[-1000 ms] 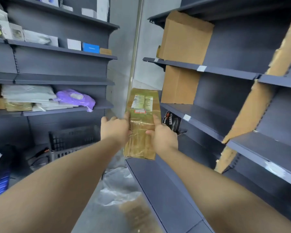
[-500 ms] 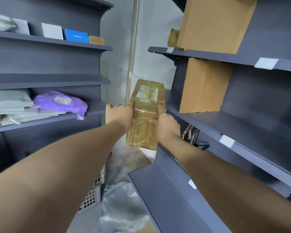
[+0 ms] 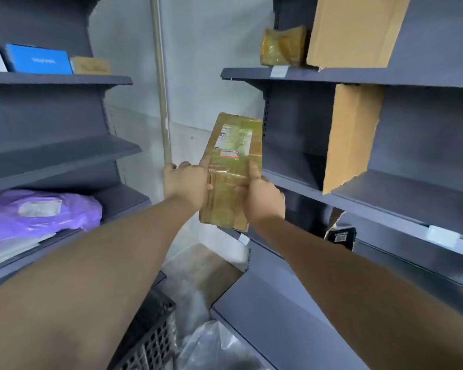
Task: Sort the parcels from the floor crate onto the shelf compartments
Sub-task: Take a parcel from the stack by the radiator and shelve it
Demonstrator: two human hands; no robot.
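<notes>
A long brown taped parcel [image 3: 231, 166] with a white label and a red sticker stands upright in front of me, held in both hands. My left hand [image 3: 186, 184] grips its left edge, with the forefinger lying up along that edge. My right hand [image 3: 262, 200] grips its right edge lower down, thumb across the front. The parcel is in the air at the left end of the grey shelf on the right [image 3: 385, 194], level with its middle compartment. The dark floor crate [image 3: 151, 340] shows at the bottom, partly hidden by my left arm.
Cardboard dividers [image 3: 350, 137] split the right shelf into compartments. A similar brown parcel [image 3: 284, 46] sits on the upper board, and a small black packet [image 3: 341, 237] on a lower one. The left shelf carries a purple bag [image 3: 38, 214], a blue box [image 3: 39, 58] and other parcels. Clear plastic [image 3: 214, 345] lies on the floor.
Both hands have carried the parcel up and to the right, closer to the right shelf. My view has tilted upward, so the upper right board and its brown parcel now show.
</notes>
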